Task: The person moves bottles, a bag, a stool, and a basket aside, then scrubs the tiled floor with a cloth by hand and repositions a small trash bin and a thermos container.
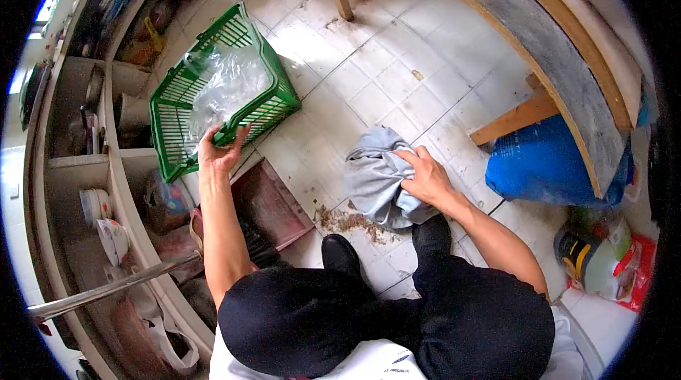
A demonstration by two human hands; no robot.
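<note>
Because the left hand (223, 157) only loosely hooks the green slatted plastic basket (282, 93), I judge a tug could tip it. Right hand (429, 180) clutches crumpled grey-blue cloth (372, 178) on white floor tiles (365, 100), beside brown crumbly debris (347, 222) (1 careless drag, my remote guess, scatters that).

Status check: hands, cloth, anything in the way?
Right hand gripping bunched grey cloth. Left hand on green basket rim. Dirt and right shoe close by cloth.

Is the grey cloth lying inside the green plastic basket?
No, the grey cloth is on the tiled floor, under the right hand, outside the green plastic basket.
</note>
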